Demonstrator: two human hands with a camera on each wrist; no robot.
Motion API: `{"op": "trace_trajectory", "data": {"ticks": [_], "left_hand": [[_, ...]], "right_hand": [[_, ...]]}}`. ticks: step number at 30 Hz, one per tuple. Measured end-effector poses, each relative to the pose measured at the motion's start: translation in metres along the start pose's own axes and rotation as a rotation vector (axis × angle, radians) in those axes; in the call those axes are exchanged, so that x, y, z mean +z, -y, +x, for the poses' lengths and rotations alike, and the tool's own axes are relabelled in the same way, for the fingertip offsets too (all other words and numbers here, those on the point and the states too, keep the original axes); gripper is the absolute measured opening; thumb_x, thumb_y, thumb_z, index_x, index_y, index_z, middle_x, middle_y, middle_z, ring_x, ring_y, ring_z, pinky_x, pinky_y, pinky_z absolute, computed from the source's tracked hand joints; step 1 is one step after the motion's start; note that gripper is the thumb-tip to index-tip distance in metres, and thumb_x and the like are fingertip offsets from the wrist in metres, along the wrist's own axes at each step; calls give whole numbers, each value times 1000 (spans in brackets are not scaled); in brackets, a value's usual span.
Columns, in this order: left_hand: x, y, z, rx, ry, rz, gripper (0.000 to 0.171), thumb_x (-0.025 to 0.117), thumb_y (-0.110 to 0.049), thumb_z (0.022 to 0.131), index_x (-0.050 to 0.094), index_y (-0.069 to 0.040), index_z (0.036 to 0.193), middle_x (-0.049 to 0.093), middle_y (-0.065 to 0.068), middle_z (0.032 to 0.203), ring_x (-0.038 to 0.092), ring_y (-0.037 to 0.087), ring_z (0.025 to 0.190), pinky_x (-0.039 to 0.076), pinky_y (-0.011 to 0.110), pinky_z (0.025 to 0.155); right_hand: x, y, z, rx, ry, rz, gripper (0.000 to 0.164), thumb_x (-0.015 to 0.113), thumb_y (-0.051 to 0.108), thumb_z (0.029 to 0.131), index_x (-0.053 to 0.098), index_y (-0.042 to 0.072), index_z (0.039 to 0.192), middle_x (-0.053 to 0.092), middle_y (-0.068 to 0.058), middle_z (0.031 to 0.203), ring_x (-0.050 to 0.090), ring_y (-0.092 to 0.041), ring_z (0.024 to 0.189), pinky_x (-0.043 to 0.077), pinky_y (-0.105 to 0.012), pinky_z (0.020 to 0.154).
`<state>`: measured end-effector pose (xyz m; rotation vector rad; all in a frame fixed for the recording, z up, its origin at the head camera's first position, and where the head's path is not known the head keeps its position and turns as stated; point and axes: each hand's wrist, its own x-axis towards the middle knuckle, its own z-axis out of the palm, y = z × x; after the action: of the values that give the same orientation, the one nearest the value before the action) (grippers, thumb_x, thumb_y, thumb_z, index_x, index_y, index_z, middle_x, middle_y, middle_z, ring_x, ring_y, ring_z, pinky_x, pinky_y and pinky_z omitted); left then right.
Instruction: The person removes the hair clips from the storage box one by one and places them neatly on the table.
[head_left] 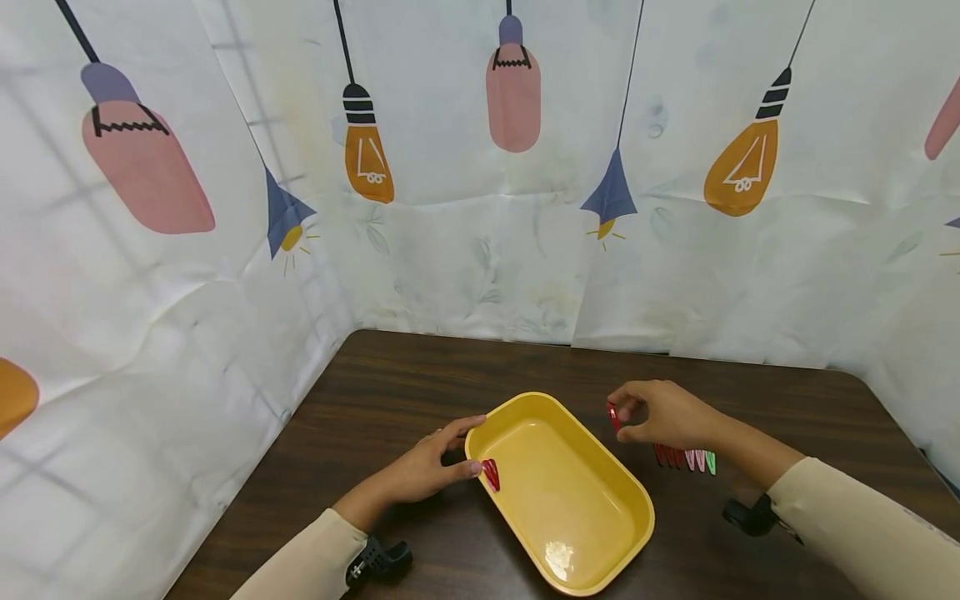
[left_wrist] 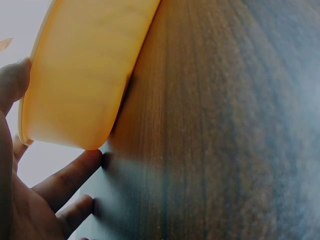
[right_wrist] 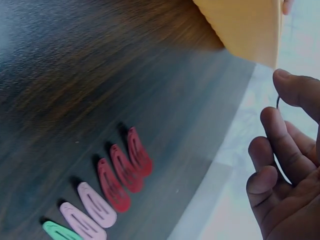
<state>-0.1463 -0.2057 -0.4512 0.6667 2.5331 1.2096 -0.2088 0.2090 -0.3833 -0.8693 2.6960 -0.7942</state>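
Note:
My left hand [head_left: 429,467] holds the left corner of a yellow tray [head_left: 633,483], its thumb on the rim. In the left wrist view the tray's outer wall [left_wrist: 80,80] stands between the thumb and the other fingers, with one fingertip touching the lower corner. Red snap hair clips [head_left: 491,475] lie inside the tray beside that thumb, overlapping so I cannot tell how many. Right of the tray, my right hand [head_left: 663,414] pinches a red hair clip [head_left: 614,417] between thumb and index finger, above the table. The right wrist view shows that clip [right_wrist: 278,102] only as a thin edge.
A row of hair clips lies on the dark wooden table [head_left: 420,375] beneath the right forearm: several red [right_wrist: 114,185], pink [right_wrist: 97,204] and a green one [right_wrist: 61,232]. White curtains [head_left: 450,267] with printed lamps hang behind and left of the table.

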Motion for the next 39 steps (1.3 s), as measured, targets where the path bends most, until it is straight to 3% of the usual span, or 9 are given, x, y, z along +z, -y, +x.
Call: {"op": "trace_trajectory", "data": {"ticks": [15, 28, 39], "left_hand": [[0, -3, 0, 4, 3, -18, 68, 67, -42, 100, 34, -35, 159, 44, 2, 155, 54, 23, 133, 32, 64, 110], [-1, -3, 0, -1, 4, -29, 68, 67, -42, 100, 34, -34, 159, 44, 2, 155, 54, 23, 133, 33, 64, 110], [0, -1, -1, -9, -5, -17, 68, 68, -42, 100, 35, -35, 158, 45, 4, 154, 55, 23, 133, 34, 63, 110]], "right_hand": [[2, -25, -19, 71, -67, 2, 49, 85, 30, 86, 67, 10, 127, 66, 11, 97, 63, -16, 95, 54, -51, 87], [4, -50, -40, 134, -125, 8, 53, 86, 35, 85, 67, 12, 129, 67, 9, 98, 63, -19, 97, 53, -40, 76], [-2, -64, -60, 141, -144, 13, 57, 85, 40, 85, 66, 11, 130, 66, 8, 99, 63, -25, 101, 51, -41, 76]]}}
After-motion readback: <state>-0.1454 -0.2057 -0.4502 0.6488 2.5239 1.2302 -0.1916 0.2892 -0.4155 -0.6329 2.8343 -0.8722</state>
